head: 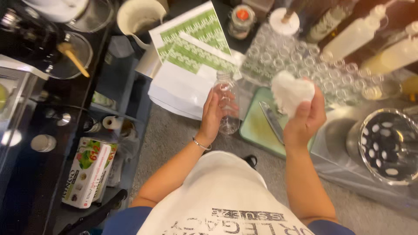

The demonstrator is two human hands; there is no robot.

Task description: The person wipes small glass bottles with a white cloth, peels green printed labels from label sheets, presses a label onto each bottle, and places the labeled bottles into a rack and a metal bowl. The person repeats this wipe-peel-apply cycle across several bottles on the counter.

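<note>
left hand [212, 116] gripping clear bottle [227, 102], right hand [305, 114] clutching cloth [291, 91]

A clear, empty plastic bottle [226, 102] is standing upright, uncapped, above the floor; a crumpled white cloth [291, 91] is bunching beside it, over the green cutting board's edge

Views: one only, head-worn.
Facing: steeply downward, over the wearer's apron [217, 204] toward the floor.
Nearness: close; left hand [212, 116] and right hand [305, 117] near centre.
Reach: black counter [26, 182] at 9 o'clock, green cutting board [257, 130] at 3 o'clock.
Shared: nothing, no second view.
</note>
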